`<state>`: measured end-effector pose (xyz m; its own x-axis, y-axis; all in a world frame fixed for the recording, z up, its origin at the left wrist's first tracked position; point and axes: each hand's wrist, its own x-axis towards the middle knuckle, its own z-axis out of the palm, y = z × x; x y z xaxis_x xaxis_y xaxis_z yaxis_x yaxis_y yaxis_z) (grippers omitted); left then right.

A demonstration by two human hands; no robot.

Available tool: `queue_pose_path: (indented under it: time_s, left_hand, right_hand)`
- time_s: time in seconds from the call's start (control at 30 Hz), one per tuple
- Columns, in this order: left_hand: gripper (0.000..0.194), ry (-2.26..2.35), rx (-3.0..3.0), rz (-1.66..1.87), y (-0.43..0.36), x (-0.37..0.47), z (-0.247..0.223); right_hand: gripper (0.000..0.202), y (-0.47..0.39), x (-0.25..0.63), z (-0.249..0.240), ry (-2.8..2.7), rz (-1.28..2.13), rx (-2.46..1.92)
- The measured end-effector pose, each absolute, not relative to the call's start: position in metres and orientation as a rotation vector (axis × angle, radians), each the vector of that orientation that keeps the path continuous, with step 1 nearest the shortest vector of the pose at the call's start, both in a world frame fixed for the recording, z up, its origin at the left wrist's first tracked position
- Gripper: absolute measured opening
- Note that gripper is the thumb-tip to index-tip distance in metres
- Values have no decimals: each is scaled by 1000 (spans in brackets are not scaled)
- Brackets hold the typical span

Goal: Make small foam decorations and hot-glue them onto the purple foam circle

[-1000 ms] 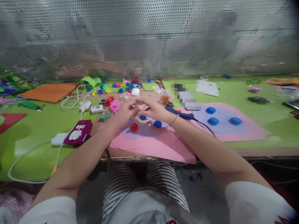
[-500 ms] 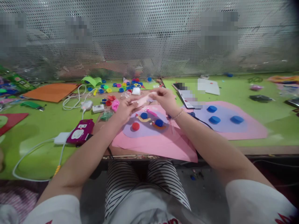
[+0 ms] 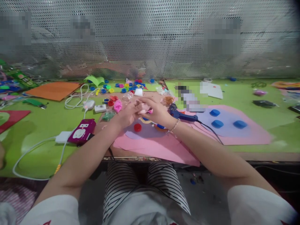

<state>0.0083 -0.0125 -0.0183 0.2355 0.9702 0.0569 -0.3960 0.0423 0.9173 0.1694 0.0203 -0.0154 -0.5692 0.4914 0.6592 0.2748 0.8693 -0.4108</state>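
Note:
Both my hands are closed together over the middle of the table around a pale pink, soft-looking piece [image 3: 143, 108], which is partly hidden by the fingers. My left hand [image 3: 128, 115] grips it from the left, and my right hand [image 3: 158, 112] wraps over it from the right. Beneath them lies a pink paper sheet [image 3: 152, 148] with a purple paper shape [image 3: 132, 134] on it. A red bottle cap [image 3: 137, 127] rests on the purple shape. Two blue caps there are partly covered by my right hand.
A blue glue gun [image 3: 187, 117] lies right of my hands. Beyond it, another pink sheet [image 3: 257, 137] carries blue caps [image 3: 217, 123]. At left are a purple power socket [image 3: 82, 132] and white cables. Loose caps, orange paper [image 3: 52, 90] and a masked phone [image 3: 191, 100] lie farther back.
The pale pink piece was stretched out between my fingers and is now bunched up. My hands have come together and slightly lower, uncovering the glue gun and covering more of the blue caps.

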Motion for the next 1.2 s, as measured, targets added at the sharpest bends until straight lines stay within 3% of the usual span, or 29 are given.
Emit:
queue_pose_path:
  time_s: [0.23, 0.6, 0.77, 0.93, 1.07, 1.2]
  left_hand:
    - [29, 864, 1294, 1167, -1, 6, -36]
    - [21, 860, 1013, 1362, -4, 13, -17]
    - [6, 848, 862, 1430, 2, 5, -16]
    - [36, 695, 729, 1396, -4, 4, -9]
    - [46, 650, 842, 1276, -13, 7, -5]
    - [44, 612, 924, 1138, -18, 13, -8]
  right_hand:
    - [40, 21, 171, -16, -2220, 403, -699]
    - [18, 47, 183, -8, -1851, 850, -724]
    - [24, 77, 204, -18, -1425, 871, -900]
    - [58, 69, 199, -19, -1693, 786, -695]
    - [73, 44, 182, -21, -2061, 585, -609]
    - [59, 32, 174, -20, -2187, 391, -620]
